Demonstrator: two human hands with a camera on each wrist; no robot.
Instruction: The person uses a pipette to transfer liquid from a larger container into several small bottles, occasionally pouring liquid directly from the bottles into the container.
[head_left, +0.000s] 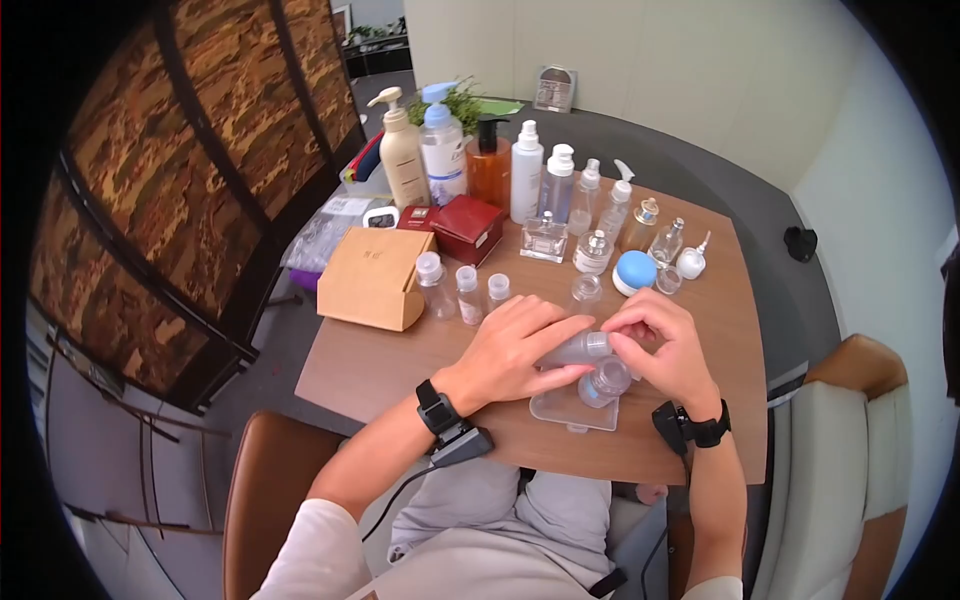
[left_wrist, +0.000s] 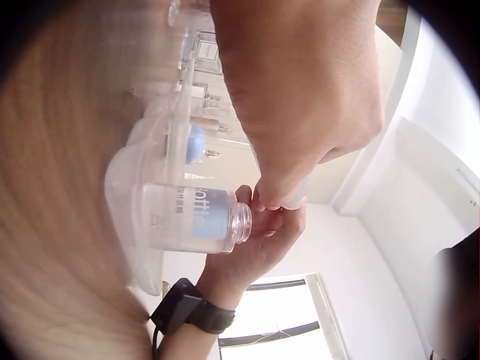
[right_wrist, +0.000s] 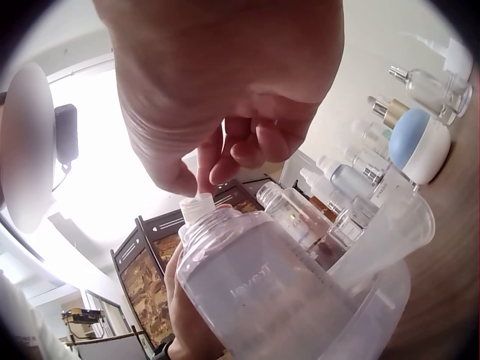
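Observation:
In the head view my left hand (head_left: pixel 520 345) grips a small translucent bottle (head_left: pixel 570 350), tipped on its side with its cap (head_left: pixel 598 343) toward the right. My right hand (head_left: pixel 660 345) has thumb and fingertips pinched at that cap. The right wrist view shows the fingertips right at the white ridged cap (right_wrist: pixel 196 208). Just below stands an uncapped clear bottle (head_left: pixel 605 383), its threaded neck facing up and a blue label panel (left_wrist: pixel 210 214) on its side. It stands in a shallow clear plastic tray (head_left: pixel 560 412).
Pump and spray bottles (head_left: pixel 527 175) line the back. Perfume bottles (head_left: pixel 594 253) and a blue-lidded jar (head_left: pixel 635 272) stand ahead of my right hand. Left are a cardboard box (head_left: pixel 370 280), a dark red box (head_left: pixel 468 228) and small capped bottles (head_left: pixel 468 295). Another clear bottle (head_left: pixel 586 292) stands beyond my hands.

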